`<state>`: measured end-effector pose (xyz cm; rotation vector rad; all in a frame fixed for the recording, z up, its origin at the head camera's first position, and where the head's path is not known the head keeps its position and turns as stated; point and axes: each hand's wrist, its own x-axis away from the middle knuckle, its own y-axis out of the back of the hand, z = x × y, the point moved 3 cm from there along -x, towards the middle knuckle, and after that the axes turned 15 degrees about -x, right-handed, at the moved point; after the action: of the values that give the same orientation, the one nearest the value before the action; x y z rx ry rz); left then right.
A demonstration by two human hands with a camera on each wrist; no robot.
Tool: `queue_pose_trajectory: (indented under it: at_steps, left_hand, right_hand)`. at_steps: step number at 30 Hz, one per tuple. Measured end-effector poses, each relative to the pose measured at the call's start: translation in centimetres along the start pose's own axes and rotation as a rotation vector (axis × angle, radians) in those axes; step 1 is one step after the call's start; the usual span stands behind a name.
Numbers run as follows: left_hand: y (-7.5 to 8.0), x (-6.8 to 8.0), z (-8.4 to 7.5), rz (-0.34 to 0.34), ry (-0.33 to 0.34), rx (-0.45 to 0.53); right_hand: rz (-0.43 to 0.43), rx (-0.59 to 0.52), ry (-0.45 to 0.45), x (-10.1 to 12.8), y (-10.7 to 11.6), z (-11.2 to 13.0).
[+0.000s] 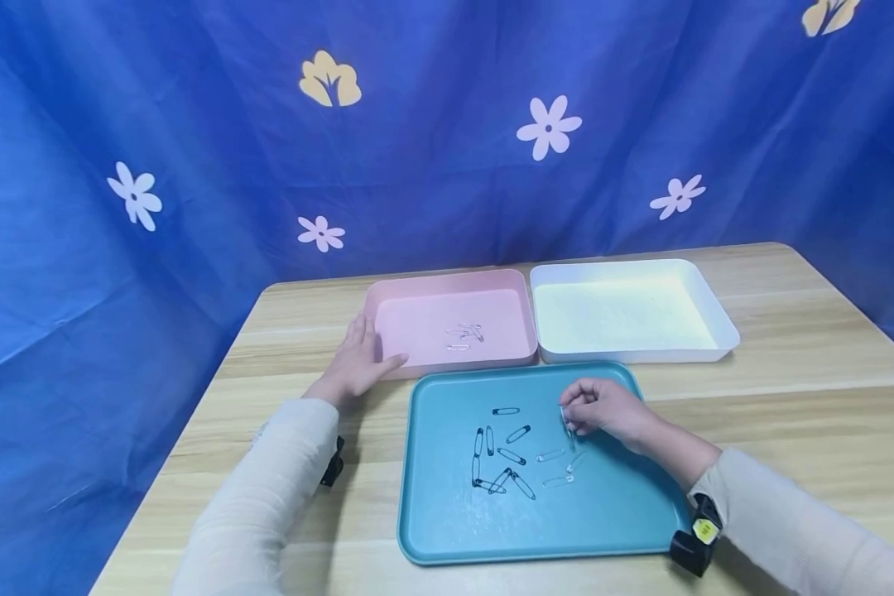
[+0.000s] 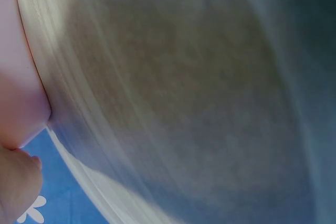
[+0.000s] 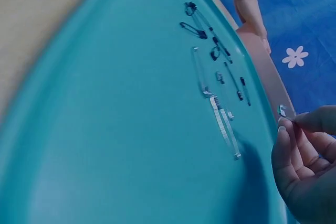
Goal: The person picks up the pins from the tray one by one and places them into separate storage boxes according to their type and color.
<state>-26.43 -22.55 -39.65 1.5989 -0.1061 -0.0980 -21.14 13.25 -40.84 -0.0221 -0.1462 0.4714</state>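
A teal tray lies near me on the wooden table, with several black safety pins and silver safety pins scattered on it. My right hand hovers over the tray's upper right part and pinches a silver safety pin between fingertips; the same pin shows in the right wrist view beside my fingers. My left hand rests flat on the table, touching the left edge of a pink tray that holds several silver pins.
A white tray with nothing visible in it stands right of the pink one. Blue flowered cloth hangs behind the table. The left wrist view is blurred, showing only the table surface and a bit of pink tray.
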Motion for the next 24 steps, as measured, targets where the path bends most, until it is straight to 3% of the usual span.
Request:
queue_pose_trajectory:
  at_steps: [8,18,24]
  left_hand:
    - [-0.2,0.2,0.0,0.018,0.012,0.001]
    - [-0.1,0.2,0.1,0.014,0.013,-0.001]
    - [0.0,0.2,0.1,0.015,0.022,-0.001]
  right_hand:
    - [-0.016,0.025,0.016,-1.6,-0.5,1.1]
    - [-0.050,-0.011,0.021,-5.3,-1.1,3.5]
    - [-0.139,-0.061,0.008,-7.4,-1.7,4.8]
